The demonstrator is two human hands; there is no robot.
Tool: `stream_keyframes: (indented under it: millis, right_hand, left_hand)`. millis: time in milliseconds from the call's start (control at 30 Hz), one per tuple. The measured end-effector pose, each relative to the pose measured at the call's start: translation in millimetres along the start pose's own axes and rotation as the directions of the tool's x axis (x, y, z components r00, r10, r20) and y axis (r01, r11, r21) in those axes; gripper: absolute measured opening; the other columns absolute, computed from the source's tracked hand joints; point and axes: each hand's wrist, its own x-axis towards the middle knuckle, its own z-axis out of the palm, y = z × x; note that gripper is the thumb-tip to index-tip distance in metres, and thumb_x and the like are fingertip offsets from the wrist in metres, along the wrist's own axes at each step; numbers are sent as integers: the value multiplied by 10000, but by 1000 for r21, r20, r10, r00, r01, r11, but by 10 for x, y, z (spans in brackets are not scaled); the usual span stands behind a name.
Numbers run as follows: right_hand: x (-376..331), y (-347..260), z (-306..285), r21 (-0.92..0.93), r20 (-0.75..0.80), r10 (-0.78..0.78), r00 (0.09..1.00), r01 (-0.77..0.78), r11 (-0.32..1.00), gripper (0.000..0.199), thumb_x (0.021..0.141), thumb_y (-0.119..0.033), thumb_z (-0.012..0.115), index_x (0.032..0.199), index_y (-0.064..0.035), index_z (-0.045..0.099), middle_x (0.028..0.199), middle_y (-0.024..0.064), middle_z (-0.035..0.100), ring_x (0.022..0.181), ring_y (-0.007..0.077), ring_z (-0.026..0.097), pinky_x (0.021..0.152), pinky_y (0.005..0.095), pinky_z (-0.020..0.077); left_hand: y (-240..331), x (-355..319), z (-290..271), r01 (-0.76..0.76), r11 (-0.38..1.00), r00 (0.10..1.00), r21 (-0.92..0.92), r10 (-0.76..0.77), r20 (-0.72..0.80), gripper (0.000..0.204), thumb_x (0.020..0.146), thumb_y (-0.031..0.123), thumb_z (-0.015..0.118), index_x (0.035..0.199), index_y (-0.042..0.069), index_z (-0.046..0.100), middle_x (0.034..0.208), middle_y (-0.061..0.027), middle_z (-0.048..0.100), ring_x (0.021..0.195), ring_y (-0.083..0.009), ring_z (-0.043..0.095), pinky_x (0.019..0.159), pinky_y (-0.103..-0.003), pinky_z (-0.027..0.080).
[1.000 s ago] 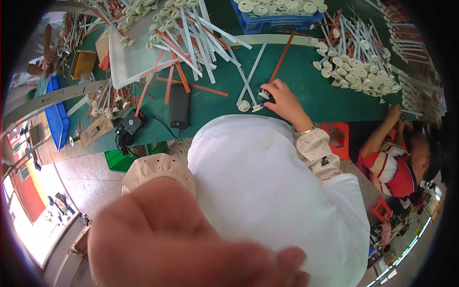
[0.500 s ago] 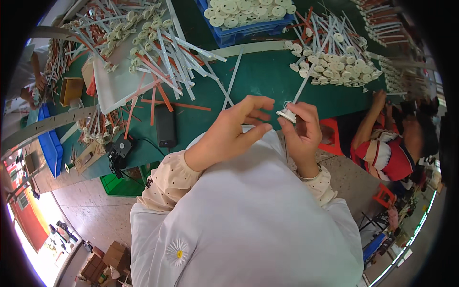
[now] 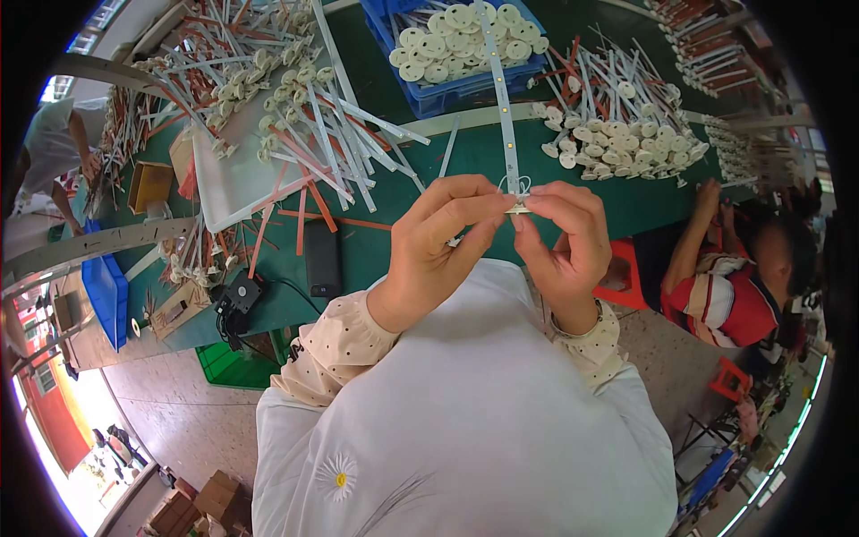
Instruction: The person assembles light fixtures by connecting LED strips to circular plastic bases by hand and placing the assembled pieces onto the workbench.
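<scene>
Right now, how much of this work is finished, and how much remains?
Done: a heap of white strips with discs fitted lies on the green table. In hand: the left hand and right hand pinch one strip's end. Left: loose discs in the blue tray and beside it.

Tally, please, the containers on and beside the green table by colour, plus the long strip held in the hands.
Blue bins: 2
Green crate: 1
Yellow tray: 1
White strip, pinched between left hand and right hand: 1
Total: 5
</scene>
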Motion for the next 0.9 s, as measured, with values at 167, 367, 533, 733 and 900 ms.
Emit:
stream_keyframes:
  millis: [167, 367, 533, 733, 900]
  right_hand:
    - [53, 13, 13, -32, 30, -52, 998, 53, 998, 373, 750, 88, 795, 1083, -43, 688, 1073, 104, 673, 847, 234, 665, 700, 306, 563]
    - [111, 109, -63, 37, 105, -19, 994, 15, 999, 341, 743, 89, 788, 1039, -49, 689, 1027, 88, 675, 836, 218, 667, 667, 306, 555]
    - [93, 187, -150, -6, 104, -6, 995, 7, 1000, 318, 746, 72, 792, 1017, -55, 685, 1004, 86, 675, 829, 231, 660, 671, 308, 544]
    - [317, 791, -852, -171, -5, 119, 993, -118, 978, 163, 885, 20, 727, 1044, -8, 710, 1051, 111, 698, 891, 198, 669, 772, 288, 540]
    - [687, 2049, -2146, -494, 29, 283, 959, -232, 838, 141, 1000, -103, 644, 1093, -6, 685, 1110, 70, 675, 986, 144, 639, 839, 269, 502]
  left_hand:
    - [8, 36, 11, -14, 1000, 995, 4, 14, -99, 339, 813, -126, 725, 1104, 47, 749, 1104, -109, 661, 950, -194, 677, 753, -276, 581]
    - [-38, 67, 23, -24, 999, 995, 46, 28, -93, 351, 798, -129, 731, 1090, 63, 760, 1096, -94, 662, 905, -178, 671, 723, -272, 564]
    - [-86, 100, 101, -30, 994, 1000, 103, 30, 2, 386, 815, -115, 738, 1157, 65, 746, 1175, -110, 657, 923, -185, 675, 726, -272, 563]
    - [-100, 162, 80, 204, 969, 969, 142, -220, 111, 579, 872, -68, 736, 1411, 69, 576, 1386, -149, 577, 1155, -235, 650, 972, -370, 559]
    - [-570, -223, -270, 274, 901, 864, 335, -384, 327, 501, 890, 19, 736, 1369, 54, 592, 1339, -189, 596, 1160, -324, 637, 944, -371, 541]
